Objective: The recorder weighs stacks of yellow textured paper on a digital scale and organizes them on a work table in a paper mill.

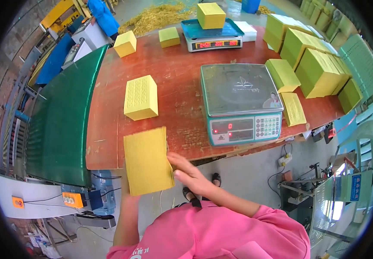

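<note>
Step prob. steadying yellow paper stack [149, 163]. Done best w/ light, even pressure on both long sides; hard squeeze might bow sheets. R hand [190, 175] part open, fingers nearly straight vs. stack's R edge, not wrapped round. L hand hidden behind stack, grip can't tell; L forearm [127, 218] just below. Stack by near edge of red table [178, 97], nearer than patterned yellow block [141, 98]; contact w/ table unclear. Face plain, oblong; R edge shows thin layers, slightly uneven.

Red tbl [177, 125] holds 2 scales [240, 97] & yel. paper stacks [139, 98].
</note>
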Demonstrator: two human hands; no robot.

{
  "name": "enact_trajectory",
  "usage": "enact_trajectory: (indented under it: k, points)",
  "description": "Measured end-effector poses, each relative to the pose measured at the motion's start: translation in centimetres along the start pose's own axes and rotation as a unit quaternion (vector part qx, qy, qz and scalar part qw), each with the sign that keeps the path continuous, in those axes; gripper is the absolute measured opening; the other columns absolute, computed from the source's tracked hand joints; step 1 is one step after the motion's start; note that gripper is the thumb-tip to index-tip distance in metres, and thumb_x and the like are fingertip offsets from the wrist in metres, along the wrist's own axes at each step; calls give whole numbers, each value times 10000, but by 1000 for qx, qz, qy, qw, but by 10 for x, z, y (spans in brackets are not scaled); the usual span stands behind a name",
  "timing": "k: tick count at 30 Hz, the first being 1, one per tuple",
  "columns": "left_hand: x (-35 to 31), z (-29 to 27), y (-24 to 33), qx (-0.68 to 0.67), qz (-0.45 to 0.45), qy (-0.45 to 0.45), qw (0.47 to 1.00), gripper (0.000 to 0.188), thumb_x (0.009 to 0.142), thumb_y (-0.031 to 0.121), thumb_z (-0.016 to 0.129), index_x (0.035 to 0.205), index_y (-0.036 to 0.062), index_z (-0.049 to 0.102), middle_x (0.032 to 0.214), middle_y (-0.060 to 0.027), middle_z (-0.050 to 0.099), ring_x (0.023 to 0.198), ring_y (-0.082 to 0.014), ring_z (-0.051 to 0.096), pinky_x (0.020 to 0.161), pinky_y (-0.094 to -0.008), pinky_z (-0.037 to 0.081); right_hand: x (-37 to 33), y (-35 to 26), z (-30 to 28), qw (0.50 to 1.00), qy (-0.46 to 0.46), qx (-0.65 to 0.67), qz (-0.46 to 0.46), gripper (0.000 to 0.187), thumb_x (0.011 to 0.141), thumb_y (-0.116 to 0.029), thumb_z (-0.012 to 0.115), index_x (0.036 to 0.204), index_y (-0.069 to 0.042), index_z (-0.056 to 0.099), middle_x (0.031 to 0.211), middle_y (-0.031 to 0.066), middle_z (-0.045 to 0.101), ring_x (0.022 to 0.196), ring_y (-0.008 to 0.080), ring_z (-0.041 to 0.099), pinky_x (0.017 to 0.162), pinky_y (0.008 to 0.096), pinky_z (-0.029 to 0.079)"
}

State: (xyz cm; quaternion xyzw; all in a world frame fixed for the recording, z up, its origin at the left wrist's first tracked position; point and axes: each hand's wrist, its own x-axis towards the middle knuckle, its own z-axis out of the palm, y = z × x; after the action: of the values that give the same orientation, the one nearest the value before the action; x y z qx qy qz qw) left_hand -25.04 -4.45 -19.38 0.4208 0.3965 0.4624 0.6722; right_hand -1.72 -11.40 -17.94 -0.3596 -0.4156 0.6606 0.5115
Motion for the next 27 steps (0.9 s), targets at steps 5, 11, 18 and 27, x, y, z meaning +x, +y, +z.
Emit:
enact_trajectory:
  k: [5,11,18,27]
  points:
    - [52,136,-14,129,163,-99,973,422,1010,158,493,1403,28,408,1350,-112,511,1202,-210,526,1003,-348,471,-21,-95,-55,890,126,-324,-294,597,942,-291,546,1445,-3,403,1548,230,246,1435,390,230,1154,447,204]
    - [150,303,-24,-241,-53,-223,943,527,986,289,531,1430,44,388,1385,-113,497,1223,-219,541,1009,-380,485,-19,-200,-158,752,237,-527,-317,540,908,-234,576,1374,18,475,1450,248,407,1362,449,338,1125,477,282]
    - [149,356,-43,-341,-217,-73,912,485,1004,401,448,1316,32,498,1241,-129,587,1117,-259,601,955,-418,508,5,-228,-230,703,301,-616,-188,406,894,-186,592,1251,6,585,1334,208,542,1279,396,457,1061,461,370]
    - [79,196,16,-30,-229,-114,966,435,1002,346,495,1248,-8,550,1112,-140,647,998,-236,649,843,-356,532,12,-214,-178,594,283,-728,-190,472,807,-93,648,1267,-20,573,1370,193,520,1361,390,385,1090,510,310]
